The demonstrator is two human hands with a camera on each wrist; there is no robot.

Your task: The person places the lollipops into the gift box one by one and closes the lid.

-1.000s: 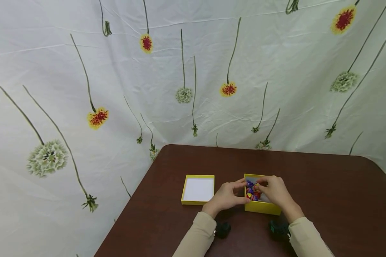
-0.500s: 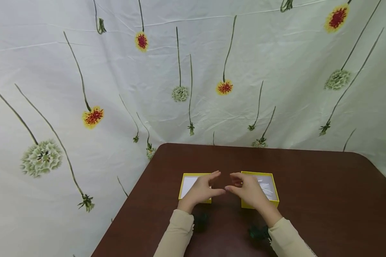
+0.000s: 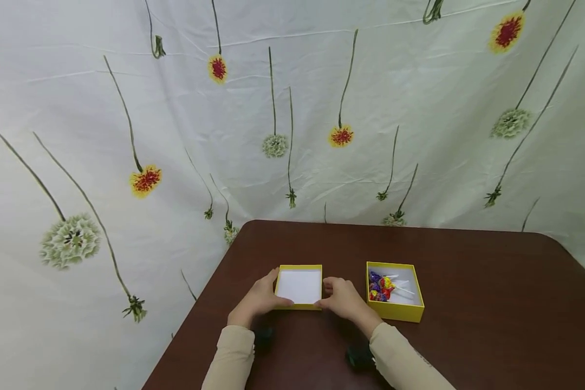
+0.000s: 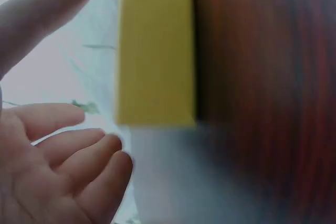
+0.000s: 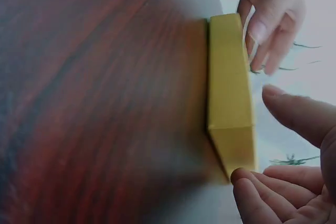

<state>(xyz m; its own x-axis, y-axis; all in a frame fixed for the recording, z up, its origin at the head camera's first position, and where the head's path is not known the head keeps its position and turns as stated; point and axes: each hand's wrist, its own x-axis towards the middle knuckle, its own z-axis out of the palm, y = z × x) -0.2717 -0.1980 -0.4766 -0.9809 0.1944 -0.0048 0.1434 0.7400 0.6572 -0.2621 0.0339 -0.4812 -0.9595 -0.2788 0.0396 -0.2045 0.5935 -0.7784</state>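
Note:
A shallow yellow box lid lies white inside up on the table. Beside its left edge is my left hand, thumb over the near left corner in the head view. My right hand is at the lid's right side, thumb near the front right corner. In the right wrist view, fingertips are right at the end of the lid's yellow wall. The left wrist view shows that hand's fingers spread loosely beside the yellow wall.
A deeper yellow box stands to the right, holding several lollipops in purple, red and yellow wrappers with white sticks. The dark brown table ends at a flower-printed white cloth behind it.
Both hands have left the lollipop box and moved left, past the space between the boxes, to either side of the lid. The lollipops now show uncovered.

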